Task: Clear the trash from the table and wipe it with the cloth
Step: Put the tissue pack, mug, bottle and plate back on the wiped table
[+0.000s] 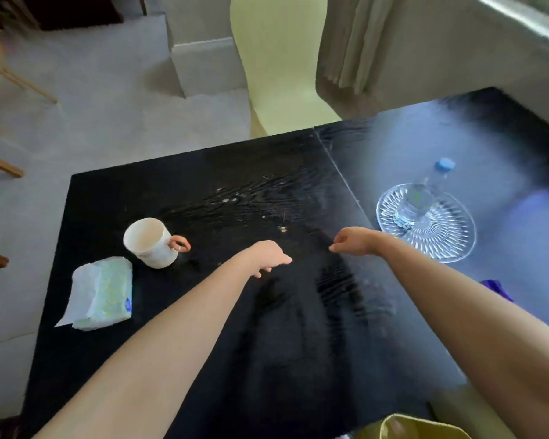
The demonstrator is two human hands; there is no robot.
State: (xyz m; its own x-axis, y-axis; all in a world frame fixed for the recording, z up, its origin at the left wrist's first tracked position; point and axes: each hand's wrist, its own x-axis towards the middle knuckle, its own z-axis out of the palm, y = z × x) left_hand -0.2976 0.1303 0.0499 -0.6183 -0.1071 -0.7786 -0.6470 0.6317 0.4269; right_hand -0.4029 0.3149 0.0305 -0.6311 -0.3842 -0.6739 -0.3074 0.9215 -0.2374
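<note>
Both hands hover low over the black table point(203, 327), empty: left hand point(271, 256) loosely curled, right hand point(352, 240) with fingers drooping together. A small crumb point(282, 229) lies at twelve o'clock between them; purple cloth point(496, 288) at four o'clock.

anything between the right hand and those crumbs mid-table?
Nothing visible. The right hand hovers empty over bare black table; the nearest crumb lies just beyond and to its left, with no object between. The mug and glass plate sit off to the sides.
</note>
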